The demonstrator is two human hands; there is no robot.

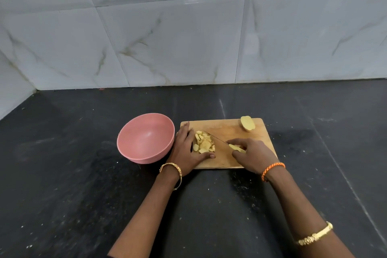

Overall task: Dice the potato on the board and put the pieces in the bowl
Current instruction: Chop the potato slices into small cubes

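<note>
While the right hand [252, 153] grips the knife [225, 143], the left hand [187, 148] lies flat and open beside the potato pieces [204, 144] at the board's [226, 130] left end. These look light, firm and wet-slick (best scooped). The half potato [247, 123] waits far right; the bowl [146, 138] sits left.

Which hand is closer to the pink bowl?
The left hand: it lies beside the bowl, cupped round the potato pieces. The right hand is farther away across the board, gripping the knife.
</note>
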